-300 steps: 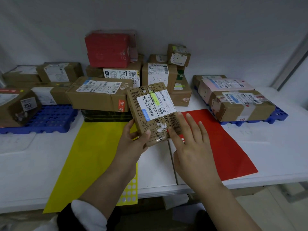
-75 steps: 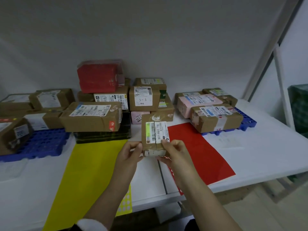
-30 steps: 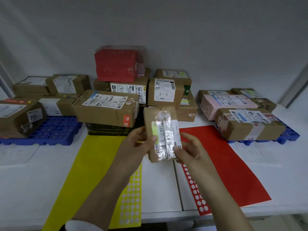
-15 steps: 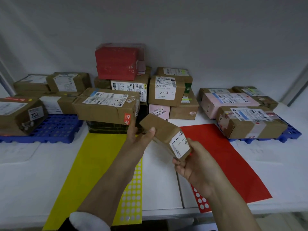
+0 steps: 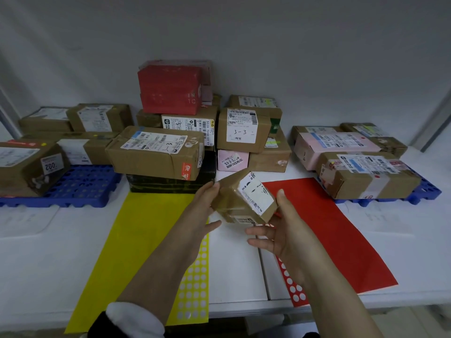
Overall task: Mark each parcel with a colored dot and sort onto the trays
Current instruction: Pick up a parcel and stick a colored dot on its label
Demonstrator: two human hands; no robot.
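Note:
I hold a small brown parcel [image 5: 244, 198] with a white label above the table, tilted, between both hands. My left hand [image 5: 202, 211] grips its left side, thumb below. My right hand [image 5: 278, 230] cups its right end from underneath, thumb up along the side. Below lie a yellow dot-sticker sheet [image 5: 192, 286] and a red dot-sticker sheet [image 5: 291, 284]. The left blue tray [image 5: 80, 189] and the right blue tray [image 5: 424, 193] each carry several parcels.
A yellow paper sheet [image 5: 136, 235] and a red paper sheet [image 5: 336, 230] lie on the white table [image 5: 31, 264]. A pile of unsorted parcels stands at the back middle, topped by a red box [image 5: 170, 89]. The wall is close behind.
The parcel has been turned over in my hands from upright with its label facing me to tilted with an end label up. My right hand has shifted under it.

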